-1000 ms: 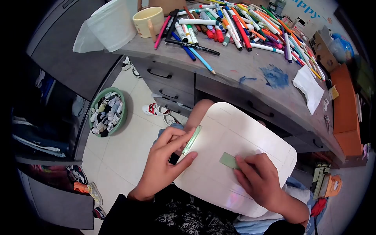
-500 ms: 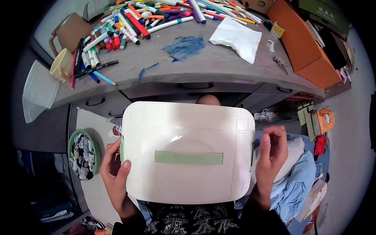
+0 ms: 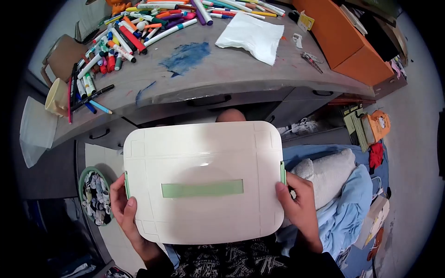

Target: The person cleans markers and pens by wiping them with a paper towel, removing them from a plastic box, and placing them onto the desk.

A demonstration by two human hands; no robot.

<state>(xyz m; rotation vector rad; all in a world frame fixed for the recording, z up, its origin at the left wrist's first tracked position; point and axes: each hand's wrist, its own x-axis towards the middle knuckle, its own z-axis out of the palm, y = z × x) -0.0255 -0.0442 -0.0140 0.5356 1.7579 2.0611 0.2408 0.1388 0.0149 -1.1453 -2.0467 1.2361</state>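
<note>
A white plastic storage box [image 3: 204, 217] with a green handle strip [image 3: 202, 188] set in its lid is at my lap, the lid facing up. My left hand [image 3: 124, 211] grips its left side at a green latch [image 3: 127, 185], fingers over the edge and thumb by the lid. My right hand [image 3: 299, 199] is closed at the right side, thumb on the lid's edge and fingers behind the other green latch [image 3: 283, 173]. What is inside the box is hidden by the lid.
Beyond the box stands a grey desk [image 3: 194, 83] with drawers, bearing many markers [image 3: 134, 39], a tissue [image 3: 252, 37], a cup [image 3: 57, 97] and an orange box [image 3: 331, 39]. A green basket of socks [image 3: 96, 197] is at left, light-blue cloth [image 3: 345, 204] at right.
My right hand, apart from the box before, has come onto its right latch. My left hand stays at the left side. The view has shifted, so the box sits further left.
</note>
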